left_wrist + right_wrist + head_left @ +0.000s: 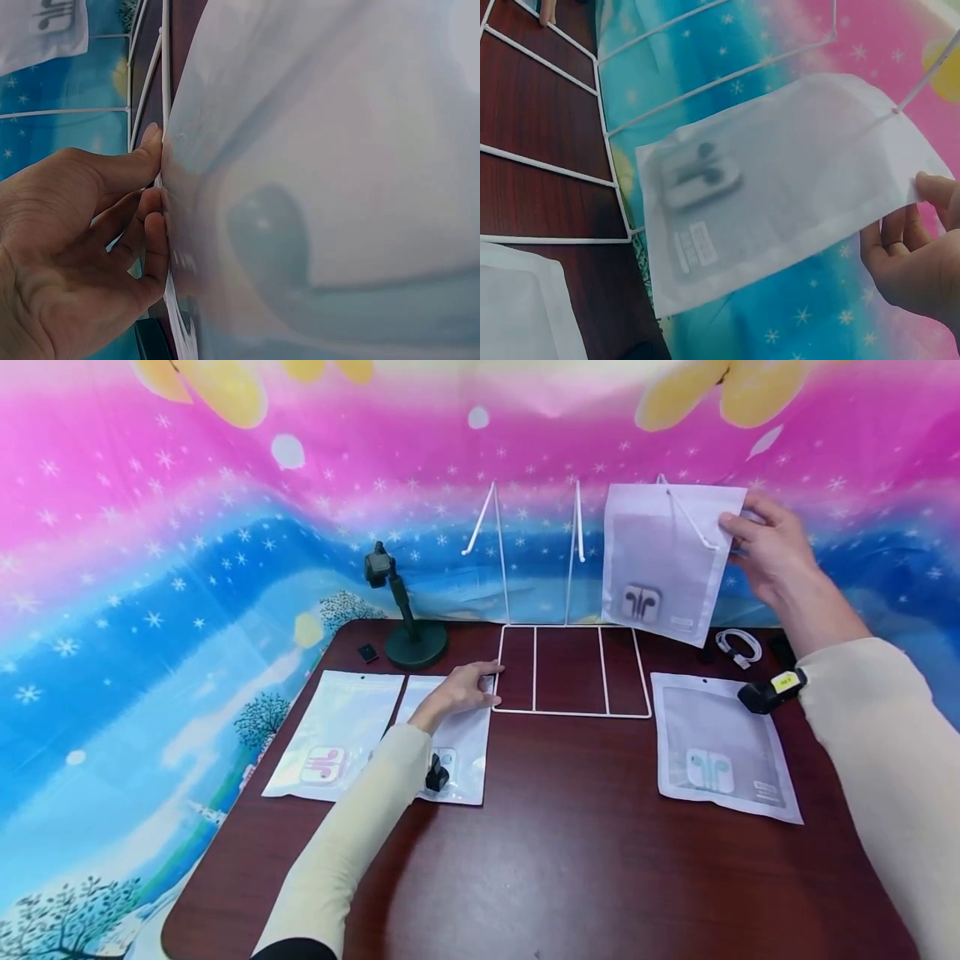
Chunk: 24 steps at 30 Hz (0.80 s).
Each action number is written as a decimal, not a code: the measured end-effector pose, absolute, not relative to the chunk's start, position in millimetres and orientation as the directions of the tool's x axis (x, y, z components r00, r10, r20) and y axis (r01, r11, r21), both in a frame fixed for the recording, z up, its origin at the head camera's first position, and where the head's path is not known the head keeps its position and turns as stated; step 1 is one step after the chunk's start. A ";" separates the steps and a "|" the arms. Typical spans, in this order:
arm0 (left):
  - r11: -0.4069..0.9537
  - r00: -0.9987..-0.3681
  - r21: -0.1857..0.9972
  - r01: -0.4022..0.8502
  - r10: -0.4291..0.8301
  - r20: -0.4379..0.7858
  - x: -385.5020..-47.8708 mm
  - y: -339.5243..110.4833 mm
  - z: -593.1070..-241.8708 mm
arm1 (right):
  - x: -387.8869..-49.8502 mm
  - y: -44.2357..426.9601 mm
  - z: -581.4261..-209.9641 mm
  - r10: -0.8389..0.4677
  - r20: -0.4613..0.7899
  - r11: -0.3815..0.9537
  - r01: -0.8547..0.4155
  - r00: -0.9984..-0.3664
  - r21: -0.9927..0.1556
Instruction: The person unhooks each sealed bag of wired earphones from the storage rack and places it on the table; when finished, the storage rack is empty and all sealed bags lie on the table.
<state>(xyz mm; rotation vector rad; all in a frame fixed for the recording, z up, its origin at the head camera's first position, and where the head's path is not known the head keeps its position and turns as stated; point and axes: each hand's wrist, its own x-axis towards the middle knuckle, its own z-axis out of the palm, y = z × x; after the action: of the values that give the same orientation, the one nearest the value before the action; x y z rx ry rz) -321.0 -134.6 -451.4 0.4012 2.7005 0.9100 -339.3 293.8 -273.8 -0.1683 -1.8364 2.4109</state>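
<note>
My right hand (pixel 772 547) pinches the upper right edge of a white translucent zip bag (pixel 660 560), which contains dark earphones in a clear case. The bag hangs tilted on the right prong of a white wire display rack (pixel 572 714); the prong sticks out in front of it. In the right wrist view, the rod (pixel 922 86) meets the bag near its top. My left hand (pixel 461 689) touches the left side of the rack's base with thumb and fingertips spread along the wire. Below that hand lies a bag (pixel 468 739) with pale earphones, partly covered by the forearm.
A bag with pink earphones (pixel 333 727) lies at left, and one with mint earphones (pixel 720 743) at right. Behind them stand a dark green stand (pixel 416 643), a small black piece (pixel 367 652) and a coiled white cable (pixel 738 647). The rack's left and middle prongs hold nothing.
</note>
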 end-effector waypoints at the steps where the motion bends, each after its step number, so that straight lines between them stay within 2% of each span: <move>1: 0.766 -0.926 0.618 0.177 0.341 -0.159 -321.5 -134.5 -451.4 | -336.8 294.6 -273.4 0.151 -0.024 -0.263 -0.017 -0.988 -0.965; 10: 0.767 -0.927 0.624 0.152 0.330 -0.180 -320.2 -133.7 -449.8 | -308.9 304.4 -270.5 0.103 -0.008 -0.302 -0.024 -0.995 -0.953; 16: 0.769 -0.932 0.623 0.141 0.316 -0.179 -318.6 -133.2 -450.6 | -287.6 308.5 -273.0 0.097 0.023 -0.274 -0.049 -0.995 -0.961; 24: 0.766 -0.931 0.627 0.144 0.319 -0.176 -318.9 -133.5 -451.5 | -263.9 309.7 -274.4 0.080 0.061 -0.375 -0.087 -0.995 -0.923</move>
<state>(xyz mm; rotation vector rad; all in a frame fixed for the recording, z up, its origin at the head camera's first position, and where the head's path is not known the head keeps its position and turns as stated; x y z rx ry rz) -318.9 -133.5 -451.5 0.3604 2.6895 0.9223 -263.9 309.7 -274.4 0.0091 -1.6953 2.5243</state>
